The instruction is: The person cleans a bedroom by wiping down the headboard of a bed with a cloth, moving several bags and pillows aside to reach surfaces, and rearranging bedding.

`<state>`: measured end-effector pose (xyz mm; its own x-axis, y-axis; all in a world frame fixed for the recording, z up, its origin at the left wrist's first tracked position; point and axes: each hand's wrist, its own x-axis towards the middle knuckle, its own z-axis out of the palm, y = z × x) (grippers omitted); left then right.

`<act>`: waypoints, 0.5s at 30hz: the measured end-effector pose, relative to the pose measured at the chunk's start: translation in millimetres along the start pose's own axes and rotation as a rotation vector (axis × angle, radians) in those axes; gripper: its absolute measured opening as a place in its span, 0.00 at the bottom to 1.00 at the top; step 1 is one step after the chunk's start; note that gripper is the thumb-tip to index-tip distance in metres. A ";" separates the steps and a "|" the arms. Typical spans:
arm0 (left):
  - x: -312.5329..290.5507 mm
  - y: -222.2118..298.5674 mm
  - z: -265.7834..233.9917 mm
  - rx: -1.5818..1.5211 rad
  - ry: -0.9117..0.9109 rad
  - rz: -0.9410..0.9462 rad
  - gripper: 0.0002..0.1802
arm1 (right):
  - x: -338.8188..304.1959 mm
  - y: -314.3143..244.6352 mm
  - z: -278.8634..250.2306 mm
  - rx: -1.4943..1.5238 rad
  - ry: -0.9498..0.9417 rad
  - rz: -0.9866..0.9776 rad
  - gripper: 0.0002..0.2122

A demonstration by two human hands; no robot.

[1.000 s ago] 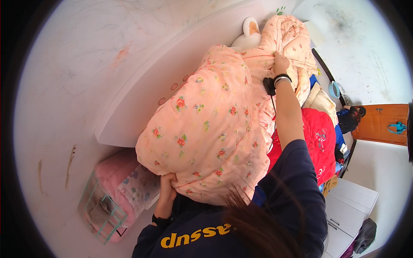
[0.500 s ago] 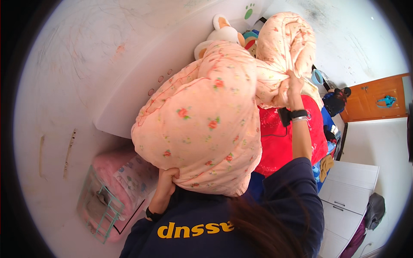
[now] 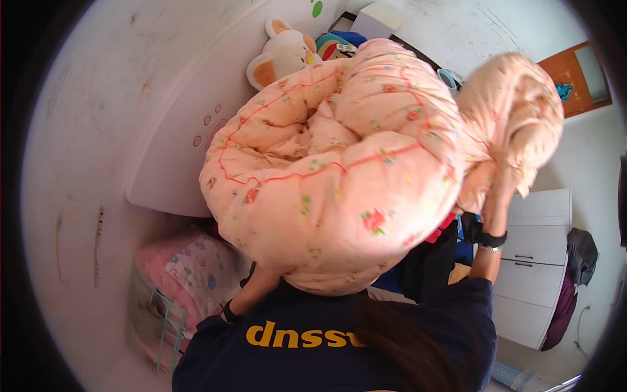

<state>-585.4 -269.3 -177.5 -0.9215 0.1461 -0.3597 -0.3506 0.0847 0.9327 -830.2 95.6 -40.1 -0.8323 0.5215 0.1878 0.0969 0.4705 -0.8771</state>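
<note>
A puffy pink quilt with red flowers and red stitched lines is bunched up in front of my chest. My left hand holds its lower left edge, the fingers mostly tucked out of sight under the cloth. At the right, my right hand is closed round a gathered part of the same quilt, and a loose puffed end rises above the fist. Black bands are on both wrists, with a silvery bracelet on the right one. The quilt hides most of the bed beyond it.
A white plush toy leans by the pale headboard at the back. Pink bedding in a clear bag and a green wire rack stand lower left. A white cabinet is on the right, before a brown door.
The quilt has been turned and swung right, so its stitched, folded side now shows. My right hand has moved right and lower with it; my left hand keeps its place at the lower edge.
</note>
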 end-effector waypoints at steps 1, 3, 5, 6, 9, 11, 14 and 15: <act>13.4 -10.0 -1.2 0.097 0.016 0.187 0.18 | -3.7 7.7 -10.3 -0.021 0.072 -0.054 0.07; 9.2 -32.0 -2.0 0.085 0.073 0.228 0.19 | -4.3 9.2 -9.6 -0.062 0.093 -0.122 0.06; 9.8 -56.0 -9.6 -0.069 0.074 0.148 0.20 | -7.6 -0.9 2.8 -0.046 0.101 -0.109 0.06; 11.7 -53.5 -13.1 -0.170 0.039 0.051 0.20 | -1.4 8.6 -6.8 -0.154 0.127 -0.109 0.01; -2.9 -74.2 -11.4 -0.692 0.100 -0.192 0.22 | 9.3 16.0 -16.6 -0.176 0.172 -0.110 0.03; -11.9 -84.0 -15.9 -0.904 0.223 -0.270 0.23 | 15.6 35.0 -4.6 -0.160 0.185 -0.072 0.05; -0.5 -59.7 -19.3 -0.898 0.386 -0.296 0.17 | 29.6 75.9 18.2 -0.138 0.234 0.021 0.08; -8.2 -44.1 -18.5 -0.879 0.489 -0.318 0.11 | 29.8 93.1 19.6 -0.147 0.264 0.079 0.10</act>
<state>-565.5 -292.4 -215.2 -0.6641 -0.1870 -0.7239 -0.4055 -0.7234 0.5588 -856.6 141.0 -124.9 -0.6501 0.7187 0.2468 0.2495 0.5087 -0.8240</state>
